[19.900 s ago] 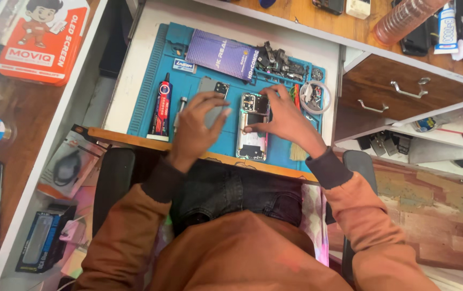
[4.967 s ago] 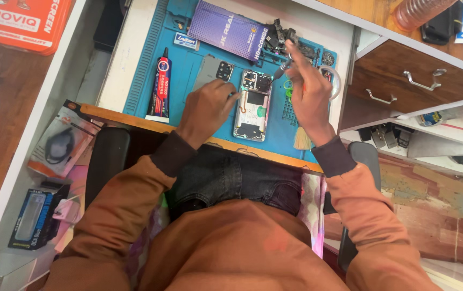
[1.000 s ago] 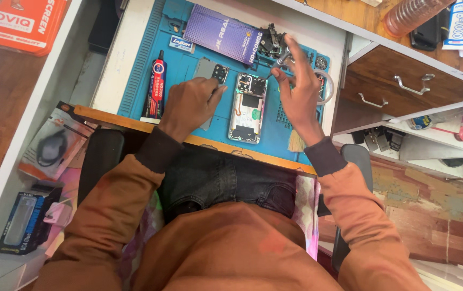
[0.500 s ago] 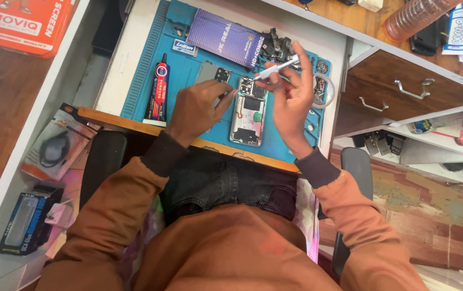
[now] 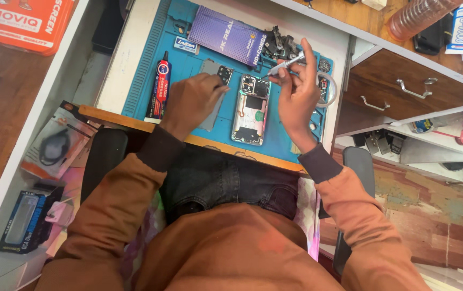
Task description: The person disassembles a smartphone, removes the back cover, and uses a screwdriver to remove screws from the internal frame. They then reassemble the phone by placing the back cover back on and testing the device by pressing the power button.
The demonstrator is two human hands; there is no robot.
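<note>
A white worktop (image 5: 107, 64) carries a blue mat (image 5: 188, 64) and has a thin wooden strip along its near edge. To the left there is a brown wooden surface (image 5: 5, 102). On the right, a brown wooden drawer (image 5: 404, 86) with two metal handles stands partly open, and below it white shelves (image 5: 436, 145) hold small items. The floor (image 5: 436, 215) at the lower right is worn, reddish and patchy. A dark chair armrest (image 5: 102, 156) shows on each side. The light is even and soft.
</note>
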